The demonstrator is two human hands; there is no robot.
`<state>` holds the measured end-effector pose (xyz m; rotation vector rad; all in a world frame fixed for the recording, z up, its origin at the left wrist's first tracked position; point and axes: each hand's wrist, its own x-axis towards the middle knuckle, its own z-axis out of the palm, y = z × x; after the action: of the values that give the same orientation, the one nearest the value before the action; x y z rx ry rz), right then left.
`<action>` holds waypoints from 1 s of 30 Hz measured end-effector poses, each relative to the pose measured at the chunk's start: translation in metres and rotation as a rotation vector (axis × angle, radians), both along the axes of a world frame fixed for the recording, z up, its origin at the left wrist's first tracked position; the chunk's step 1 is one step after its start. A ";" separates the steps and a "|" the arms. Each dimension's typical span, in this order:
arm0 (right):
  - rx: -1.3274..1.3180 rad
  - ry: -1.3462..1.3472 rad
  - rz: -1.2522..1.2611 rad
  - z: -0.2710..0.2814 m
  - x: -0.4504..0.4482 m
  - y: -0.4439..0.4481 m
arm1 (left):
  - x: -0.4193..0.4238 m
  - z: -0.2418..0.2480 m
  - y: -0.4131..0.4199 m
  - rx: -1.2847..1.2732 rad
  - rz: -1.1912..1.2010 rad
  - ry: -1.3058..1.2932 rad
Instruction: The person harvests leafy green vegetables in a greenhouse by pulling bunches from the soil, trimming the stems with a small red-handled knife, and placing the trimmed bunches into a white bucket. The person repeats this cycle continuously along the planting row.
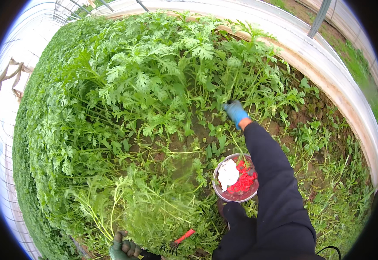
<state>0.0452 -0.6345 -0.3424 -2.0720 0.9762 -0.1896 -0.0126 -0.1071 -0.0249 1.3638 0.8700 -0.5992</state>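
Observation:
My right hand [236, 113], in a blue glove with dark fingers, reaches to the base of the standing leafy plants. Its fingers are closed around a leafy stem [235, 79], blurred by motion; the fingertips are partly hidden. At the lower left, my left hand [125, 248] wears a green and grey glove and grips a bunch of cut leafy stems [101, 224]. A round basin [220, 195] below my right forearm holds red bands [242, 180] and a crumpled white item [228, 175]. To the right of my left hand lies a red-handled hand rake [184, 236].
Dense deeply lobed greens [150, 74] fill the far and left sides. Loose cut greens [163, 208] cover the ground before me. A pale plastic wall [325, 87] curves along the right, with a metal post [319, 18] beyond. My knee [236, 214] is just below the basin.

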 end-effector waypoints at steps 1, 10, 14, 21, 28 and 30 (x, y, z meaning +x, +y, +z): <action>0.289 -0.261 -0.069 0.002 -0.002 0.004 | 0.000 0.000 -0.001 -0.037 -0.012 0.008; -0.103 -0.398 -0.460 0.003 0.023 -0.018 | -0.005 -0.018 0.020 -0.121 -0.200 -0.228; -0.125 -0.294 -0.396 -0.004 0.047 -0.022 | 0.002 -0.017 0.013 -0.053 -0.083 -0.076; -0.280 0.078 0.026 -0.044 0.058 -0.034 | 0.008 -0.011 0.006 -0.022 -0.033 -0.002; -0.115 -0.108 -0.495 -0.014 0.009 -0.033 | 0.000 -0.018 0.019 -0.061 -0.130 -0.156; -0.267 -0.054 -0.559 0.001 0.003 -0.036 | 0.003 -0.016 0.014 -0.105 -0.077 -0.134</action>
<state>0.0484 -0.6706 -0.3414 -1.9612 1.5473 -0.6918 -0.0092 -0.0935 -0.0410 1.3311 0.6713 -0.5971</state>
